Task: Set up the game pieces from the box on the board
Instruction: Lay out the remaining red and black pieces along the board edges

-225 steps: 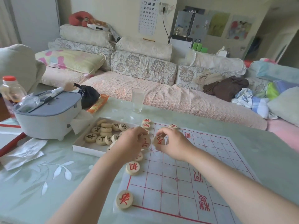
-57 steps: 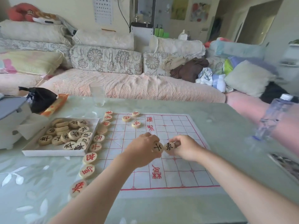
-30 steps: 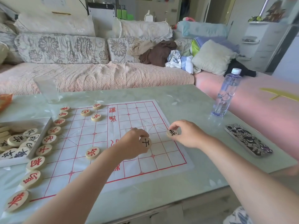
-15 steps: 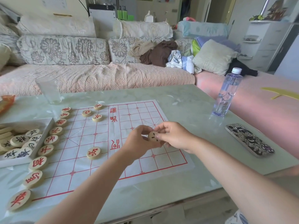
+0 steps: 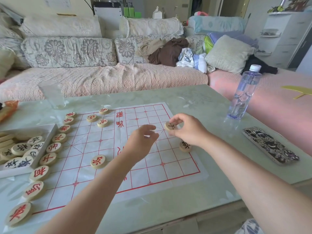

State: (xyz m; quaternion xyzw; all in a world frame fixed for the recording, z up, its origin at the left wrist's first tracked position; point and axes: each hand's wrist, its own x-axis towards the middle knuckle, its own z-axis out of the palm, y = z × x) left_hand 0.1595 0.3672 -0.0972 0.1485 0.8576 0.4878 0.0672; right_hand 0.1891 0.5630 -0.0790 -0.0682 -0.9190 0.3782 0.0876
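Observation:
A white paper board (image 5: 150, 169) with a red grid lies on the table. Round wooden pieces with red characters (image 5: 39, 173) line its left edge, and a few more stand inside the grid. My right hand (image 5: 187, 130) pinches a black-character piece (image 5: 170, 126) just above the board's right edge. Another black piece (image 5: 185, 146) lies on the board under my right wrist. My left hand (image 5: 141, 142) hovers over the board's middle, fingers loosely curled, holding nothing. The white box (image 5: 45, 132) at the left holds several black pieces.
A clear water bottle (image 5: 243, 95) stands at the table's right, with a patterned phone (image 5: 270, 146) lying nearer me. A drinking glass (image 5: 52, 94) stands behind the board at the left. A sofa with cushions and clothes runs along the far side.
My right hand took the black piece from my left hand and carried it to the board's right edge. The earlier black piece now lies on the board. My left hand drew back.

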